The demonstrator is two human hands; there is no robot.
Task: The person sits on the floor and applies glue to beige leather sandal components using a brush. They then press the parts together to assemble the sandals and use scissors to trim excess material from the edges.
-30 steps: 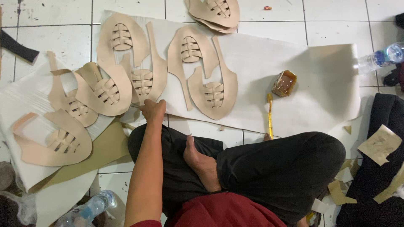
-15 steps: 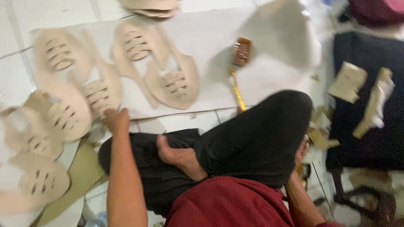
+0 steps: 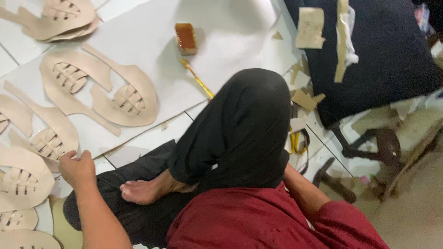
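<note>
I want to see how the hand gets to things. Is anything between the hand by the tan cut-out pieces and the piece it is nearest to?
Nothing visible is in the way. The left hand is curled right at the edge of a tan woven cut-out piece lying on the white sheet. The right hand is hidden behind the raised knee.

Single head view, worn high, looking steeply down over own lap and crossed legs. Tilted, floor lines running diagonal. Close on red shirt (image 3: 258,221) and black trousers (image 3: 240,133) at bottom centre. Facing out toward white sheet (image 3: 230,41) with tan cut pieces (image 3: 124,99) upper left, dark stool (image 3: 383,55) upper right. Left hand (image 3: 76,168) near lower left edge. No second view.
</note>
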